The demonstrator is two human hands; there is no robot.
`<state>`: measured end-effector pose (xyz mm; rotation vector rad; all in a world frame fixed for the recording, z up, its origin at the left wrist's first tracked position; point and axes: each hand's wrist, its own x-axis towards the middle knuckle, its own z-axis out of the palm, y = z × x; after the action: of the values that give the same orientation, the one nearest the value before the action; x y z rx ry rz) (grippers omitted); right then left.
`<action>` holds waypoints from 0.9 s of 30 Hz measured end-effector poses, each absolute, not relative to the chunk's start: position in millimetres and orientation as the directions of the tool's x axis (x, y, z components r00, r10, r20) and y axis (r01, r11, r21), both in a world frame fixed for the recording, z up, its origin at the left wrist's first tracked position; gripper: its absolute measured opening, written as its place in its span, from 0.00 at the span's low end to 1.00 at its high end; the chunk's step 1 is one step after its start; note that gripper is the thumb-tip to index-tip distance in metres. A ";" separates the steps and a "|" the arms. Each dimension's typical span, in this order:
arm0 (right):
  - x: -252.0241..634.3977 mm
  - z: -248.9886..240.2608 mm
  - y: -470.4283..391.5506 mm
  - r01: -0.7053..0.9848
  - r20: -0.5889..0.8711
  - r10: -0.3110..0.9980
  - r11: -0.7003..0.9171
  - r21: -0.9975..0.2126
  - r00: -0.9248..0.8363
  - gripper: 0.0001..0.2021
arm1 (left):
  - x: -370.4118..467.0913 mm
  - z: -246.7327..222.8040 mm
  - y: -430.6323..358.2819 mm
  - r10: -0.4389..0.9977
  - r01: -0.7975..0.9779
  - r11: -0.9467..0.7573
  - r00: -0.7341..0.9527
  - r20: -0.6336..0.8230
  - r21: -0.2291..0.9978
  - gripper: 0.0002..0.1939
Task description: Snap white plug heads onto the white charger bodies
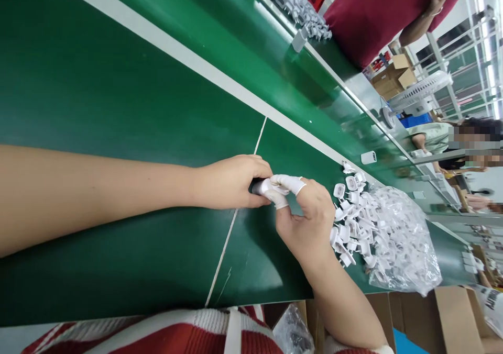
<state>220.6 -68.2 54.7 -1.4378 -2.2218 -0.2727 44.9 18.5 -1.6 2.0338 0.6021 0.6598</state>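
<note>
My left hand (241, 181) is closed around a small white charger housing (259, 187), with its far end dark inside the grip. Facing it, my right hand (306, 212) wears white finger cots on thumb and forefinger. Those two fingertips pinch a small white plug part (280, 188) against the housing's end; the fingers hide most of it. Both hands meet just above the green table (157, 270). To the right of my right hand lies a heap of loose white plug parts (353, 215).
A clear plastic bag (408, 239) of similar parts adjoins the heap. A white charger (368, 157) and a grey-white housing (299, 40) stand along the conveyor (212, 40). Beyond it are piled housings (294, 6) and a person in red (365, 19). Cardboard boxes (416, 317) sit below the table edge.
</note>
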 end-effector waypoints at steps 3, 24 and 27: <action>220.6 60.2 -65.9 0.886 0.476 0.791 0.461 -0.051 -0.384 0.09 | 45.2 -1.3 18.4 0.629 0.158 -0.493 0.744 0.226 0.856 0.07; 222.0 31.5 -71.3 0.877 0.489 0.866 0.314 -0.364 -0.108 0.10 | 47.5 -2.9 15.2 0.642 0.187 -0.503 0.734 0.220 0.844 0.17; 222.3 24.9 -74.8 0.807 0.455 0.889 0.306 -0.505 -0.052 0.23 | 49.7 -0.9 9.5 0.651 0.211 -0.496 0.732 0.201 0.842 0.24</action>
<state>222.3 -74.8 24.9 -1.5104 -1.8631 0.1465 49.7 9.5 -0.9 2.0618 0.6514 0.6415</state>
